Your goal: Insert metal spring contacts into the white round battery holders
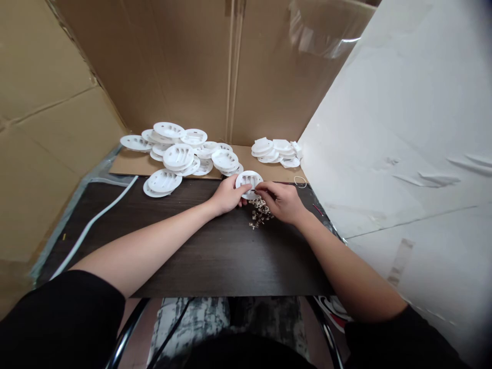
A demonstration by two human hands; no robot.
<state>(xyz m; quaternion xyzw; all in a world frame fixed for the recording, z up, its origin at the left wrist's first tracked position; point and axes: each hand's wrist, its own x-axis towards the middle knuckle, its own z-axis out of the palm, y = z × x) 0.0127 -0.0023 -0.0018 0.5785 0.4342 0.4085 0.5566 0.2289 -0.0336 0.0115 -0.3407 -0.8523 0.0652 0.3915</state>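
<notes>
My left hand [228, 196] is closed on the edge of a white round plastic housing [246, 178], its thumb lying over the front face. The housing is tilted up towards me and has several slot-like recesses. At its right lower edge my right hand [282, 200] is closed in a pinch. Whatever small piece those fingertips hold is too small to make out. Under both hands lies a loose heap of small shiny metal clips [260, 211] on the dark table [207, 261], partly covered by the right hand.
Stacks of similar white housings [179, 156] stand at the back left, partly on a cardboard sheet [132, 163]. A smaller pile of white parts [274, 151] sits at the back right beside a thin white wire loop [300, 182]. A pale cable [94, 225] crosses the left side. Cardboard walls [172, 66] enclose the table.
</notes>
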